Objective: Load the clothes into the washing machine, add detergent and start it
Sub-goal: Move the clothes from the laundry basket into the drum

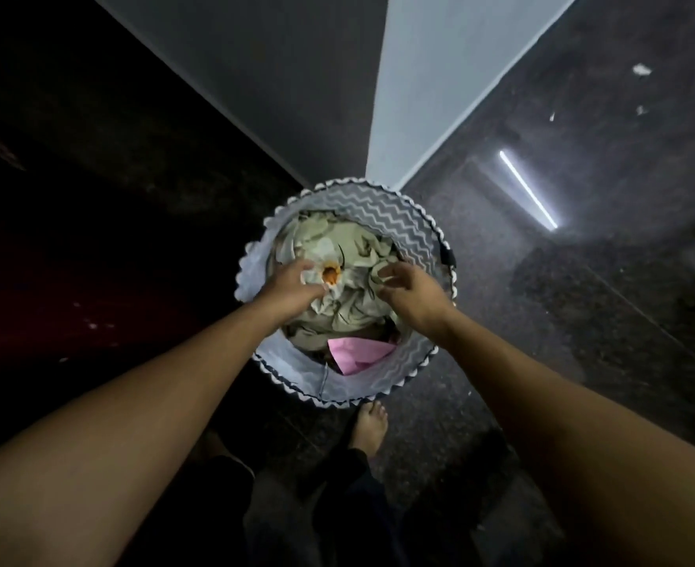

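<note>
Head view, looking straight down into a round fabric laundry basket with grey-and-white zigzag lining and a scalloped rim [413,223], standing on a dark speckled polished floor [583,300] at the foot of a pale wall corner [415,96]. The basket is full: a crumpled pale green cloth with a white-and-orange flower print [337,288] lies on top, filling most of the opening. A pink garment [358,354] shows at the basket's near edge, partly under the green cloth.

Left hand [292,288] reaches in over the basket's left side, fingers down on the green cloth beside the flower print; grip looks closed on a fold of it, though the fingertips are partly buried. Right hand [409,290] is over the basket's right side, fingers curled and pinching a fold of the same cloth. Both forearms bare.

A bare foot [368,429] stands on the floor just beside the basket's near rim. A bright light streak reflection [528,189] lies on the floor, well right of the basket. No washing machine is in view.
</note>
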A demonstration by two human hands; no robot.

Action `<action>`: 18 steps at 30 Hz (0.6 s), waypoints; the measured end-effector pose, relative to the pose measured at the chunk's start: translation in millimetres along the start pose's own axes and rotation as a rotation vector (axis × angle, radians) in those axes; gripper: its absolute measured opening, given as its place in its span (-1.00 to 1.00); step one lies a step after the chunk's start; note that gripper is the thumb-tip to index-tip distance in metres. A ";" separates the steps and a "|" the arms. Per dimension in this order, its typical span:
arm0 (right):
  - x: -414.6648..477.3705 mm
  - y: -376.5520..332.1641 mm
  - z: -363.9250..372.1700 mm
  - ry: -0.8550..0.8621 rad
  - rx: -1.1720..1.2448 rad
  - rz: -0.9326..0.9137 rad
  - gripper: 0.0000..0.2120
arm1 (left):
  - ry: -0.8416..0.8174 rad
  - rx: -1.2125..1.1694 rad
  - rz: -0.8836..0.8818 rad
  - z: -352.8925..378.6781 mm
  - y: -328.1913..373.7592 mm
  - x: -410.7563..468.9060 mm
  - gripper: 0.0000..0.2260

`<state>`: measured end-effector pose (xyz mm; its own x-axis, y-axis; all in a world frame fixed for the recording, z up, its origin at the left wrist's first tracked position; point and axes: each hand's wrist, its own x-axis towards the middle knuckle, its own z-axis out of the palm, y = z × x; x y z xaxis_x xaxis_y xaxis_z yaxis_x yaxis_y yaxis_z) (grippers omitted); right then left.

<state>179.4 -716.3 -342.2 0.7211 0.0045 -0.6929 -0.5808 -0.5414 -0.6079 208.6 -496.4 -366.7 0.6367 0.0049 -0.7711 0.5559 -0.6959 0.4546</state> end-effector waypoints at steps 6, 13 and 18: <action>56.4 38.9 36.5 -0.038 0.171 0.075 -0.57 | 0.242 -0.101 -0.029 32.8 -25.5 71.2 -0.21; 78.7 50.5 65.3 -0.073 0.408 0.183 -0.37 | 0.364 -0.365 -0.088 37.7 -33.1 104.4 -0.27; 74.3 41.9 57.7 -0.099 0.729 0.280 -0.39 | 0.065 -0.573 -0.012 34.9 -16.9 67.7 -0.63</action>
<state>186.8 -690.1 -441.6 0.4944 0.0430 -0.8682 -0.8618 0.1549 -0.4831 223.6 -509.4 -442.1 0.6502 0.0671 -0.7567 0.7523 -0.1957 0.6291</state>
